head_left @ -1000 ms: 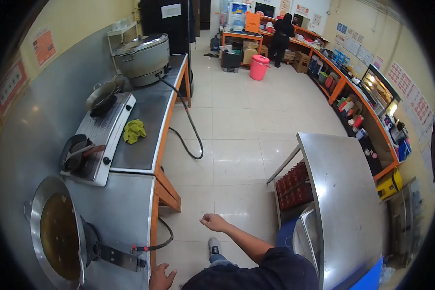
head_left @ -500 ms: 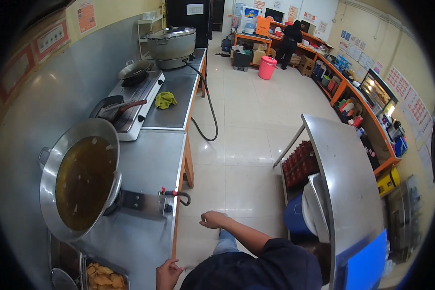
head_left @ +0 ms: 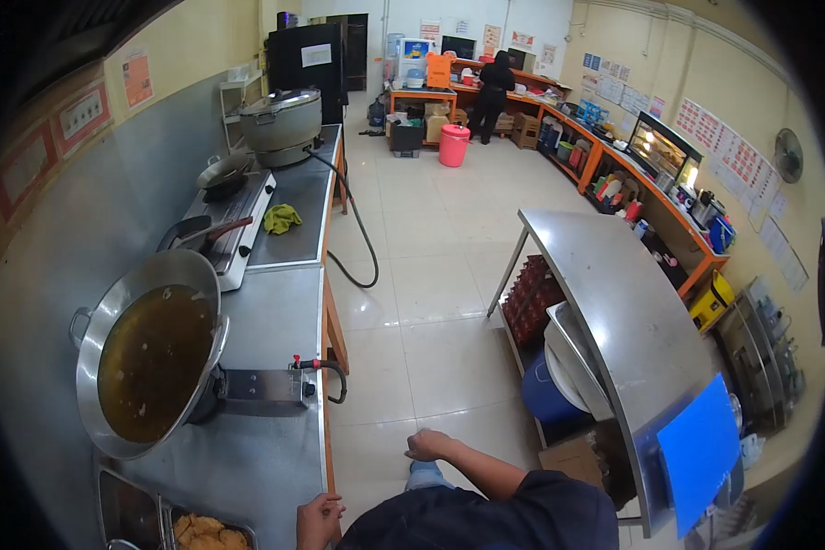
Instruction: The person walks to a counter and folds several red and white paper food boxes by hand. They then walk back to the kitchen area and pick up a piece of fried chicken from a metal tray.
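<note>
My left hand point(head_left: 319, 521) is low in the view beside the front edge of the steel counter point(head_left: 275, 449). Its fingers are loosely bent and a little apart, with nothing seen in them. Out over the tiled floor is my right hand point(head_left: 426, 445), its fingers curled in and no object showing. A large wok point(head_left: 84, 367) of brown oil sits on a burner point(head_left: 261, 390) at the left. Nearer to me, a metal tray point(head_left: 168, 524) holds golden fried pieces point(head_left: 209, 532).
Along the left counter stand a gas stove point(head_left: 247, 220) with pans, a green cloth point(head_left: 282, 218) and a big lidded pot point(head_left: 282, 124). A black hose point(head_left: 362, 211) hangs into the aisle. On the right is a steel table point(head_left: 605, 275). Far back, a person point(head_left: 492, 96) stands near a pink bucket point(head_left: 454, 147).
The view has tilted up and turned right, so the far room sits further left. My right hand appears lower and slightly further right. Both hands keep much the same pose.
</note>
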Motion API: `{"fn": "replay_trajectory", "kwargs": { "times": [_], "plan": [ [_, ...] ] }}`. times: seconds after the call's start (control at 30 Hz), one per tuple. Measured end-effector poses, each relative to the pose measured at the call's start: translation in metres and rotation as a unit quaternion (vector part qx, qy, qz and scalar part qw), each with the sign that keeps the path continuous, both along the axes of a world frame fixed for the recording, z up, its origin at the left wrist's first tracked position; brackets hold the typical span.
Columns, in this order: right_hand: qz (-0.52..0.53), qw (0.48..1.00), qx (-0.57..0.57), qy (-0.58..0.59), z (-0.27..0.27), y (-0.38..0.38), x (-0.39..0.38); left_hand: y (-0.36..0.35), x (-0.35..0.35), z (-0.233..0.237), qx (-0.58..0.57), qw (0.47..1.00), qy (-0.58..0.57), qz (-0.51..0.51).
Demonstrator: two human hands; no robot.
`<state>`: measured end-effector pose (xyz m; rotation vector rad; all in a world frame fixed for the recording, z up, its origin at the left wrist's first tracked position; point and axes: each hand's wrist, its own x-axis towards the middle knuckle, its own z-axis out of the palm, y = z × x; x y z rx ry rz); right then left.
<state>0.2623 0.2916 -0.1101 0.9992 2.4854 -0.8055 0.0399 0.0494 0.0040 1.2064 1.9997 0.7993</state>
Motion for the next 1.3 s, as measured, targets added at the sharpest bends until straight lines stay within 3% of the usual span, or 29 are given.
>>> {"fn": "replay_trajectory", "kwargs": {
  "times": [0.07,0.3,0.4,0.57,0.87,1.07,1.3],
  "plan": [
    [-0.032,0.999,-0.011,0.021,-0.003,0.003,0.006,0.014,0.005,0.026,-0.070,0.992,-0.099,0.017],
    [-0.042,0.999,-0.015,0.026,-0.008,0.009,0.020,0.040,0.006,0.021,-0.064,0.995,-0.071,-0.028],
    [-0.029,0.999,-0.007,0.013,-0.007,0.008,0.023,0.040,0.005,0.017,-0.039,0.992,-0.117,0.012],
    [-0.051,0.997,-0.020,0.048,0.006,0.010,0.026,0.039,-0.002,0.004,-0.019,0.999,-0.022,-0.014],
    [-0.022,0.999,-0.004,0.030,-0.010,0.006,0.020,0.030,-0.001,0.013,0.006,0.999,0.043,-0.030],
    [0.006,1.000,0.004,0.019,-0.010,0.006,0.008,0.022,-0.008,-0.010,-0.026,1.000,0.004,0.012],
    [-0.013,1.000,-0.006,0.023,-0.007,0.006,0.006,0.025,-0.008,0.012,-0.026,0.998,0.058,0.001]
  ]
}}
